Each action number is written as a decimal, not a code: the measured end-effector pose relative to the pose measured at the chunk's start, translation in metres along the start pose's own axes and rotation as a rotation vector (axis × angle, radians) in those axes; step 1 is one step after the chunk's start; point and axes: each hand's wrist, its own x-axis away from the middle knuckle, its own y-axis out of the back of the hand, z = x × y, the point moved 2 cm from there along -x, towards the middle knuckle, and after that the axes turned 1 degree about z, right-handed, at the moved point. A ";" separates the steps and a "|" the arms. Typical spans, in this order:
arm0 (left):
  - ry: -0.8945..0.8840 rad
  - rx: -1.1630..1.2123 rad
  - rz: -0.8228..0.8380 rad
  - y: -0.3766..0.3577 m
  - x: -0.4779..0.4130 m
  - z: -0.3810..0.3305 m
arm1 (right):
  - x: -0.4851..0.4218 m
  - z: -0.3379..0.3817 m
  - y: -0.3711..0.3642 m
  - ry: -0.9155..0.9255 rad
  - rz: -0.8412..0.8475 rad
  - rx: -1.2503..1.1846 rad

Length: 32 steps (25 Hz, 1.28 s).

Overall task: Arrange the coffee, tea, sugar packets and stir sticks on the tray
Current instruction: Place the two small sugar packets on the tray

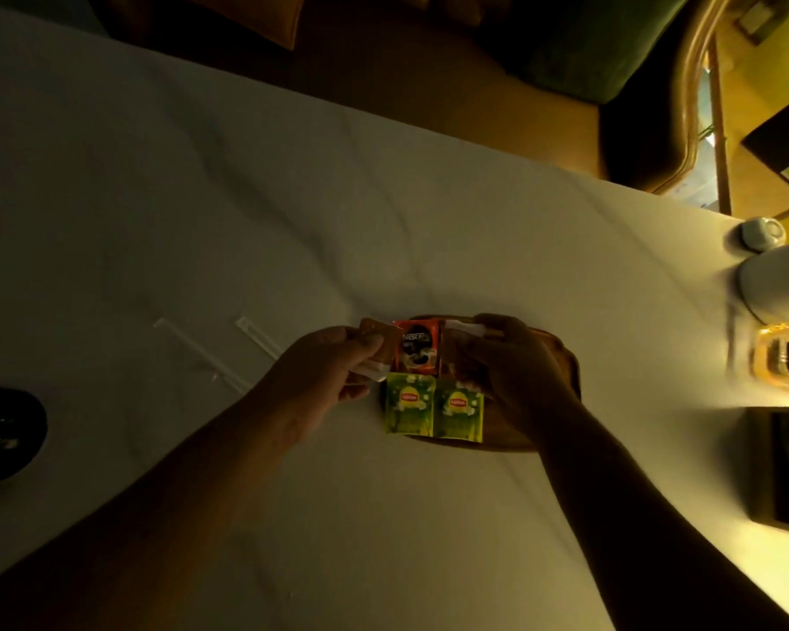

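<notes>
On the table (201,220), the left hand (324,375) pinches a brown sugar packet (376,341) beside the tray (561,371); the right hand (515,371) pinches a white packet (463,329) over it. One coffee packet (417,348) and two tea bags (433,405) lie on the tray, stir sticks (228,352) off left

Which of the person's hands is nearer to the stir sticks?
Left. The left hand is just right of the stir sticks, apart from them; the right hand lies farther right, over the tray.

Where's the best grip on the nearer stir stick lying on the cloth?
Pinch the stir stick at mid-length, from straight above. It lies flat and thin on the white tablecloth, running diagonally, with bare cloth on both sides; the left hand is nearest.
</notes>
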 end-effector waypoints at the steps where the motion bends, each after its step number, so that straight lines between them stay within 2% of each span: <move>1: 0.011 -0.052 0.005 -0.008 0.001 0.004 | -0.001 -0.001 0.018 -0.004 -0.041 0.017; 5: 0.050 -0.107 0.008 -0.033 0.006 0.017 | -0.014 -0.013 0.064 -0.039 -0.143 0.135; 13: 0.035 -0.155 0.011 -0.057 0.010 0.025 | -0.033 -0.027 0.074 0.030 -0.201 0.240; 17: 0.028 -0.154 0.033 -0.064 0.009 0.027 | -0.029 -0.024 0.072 0.114 -0.253 0.580; 20: 0.037 -0.132 0.012 -0.070 0.008 0.028 | -0.014 -0.016 0.075 0.271 -0.350 0.864; 22: 0.065 -0.072 0.003 -0.077 0.006 0.028 | 0.003 -0.015 0.074 0.310 -0.295 0.793; 24: 0.103 0.044 0.036 -0.088 0.006 0.029 | 0.018 -0.022 0.066 0.257 -0.066 0.636; 26: 0.141 0.191 0.105 -0.103 0.010 0.030 | 0.029 -0.034 0.060 0.174 0.100 0.622; 28: 0.131 0.193 0.155 -0.119 0.015 0.033 | 0.032 -0.039 0.062 0.134 0.079 0.578; 30: 0.102 0.076 0.130 -0.129 0.021 0.036 | 0.030 -0.036 0.071 0.123 0.013 0.481; 32: 0.070 -0.093 0.088 -0.136 0.027 0.038 | 0.029 -0.032 0.078 0.102 0.020 0.336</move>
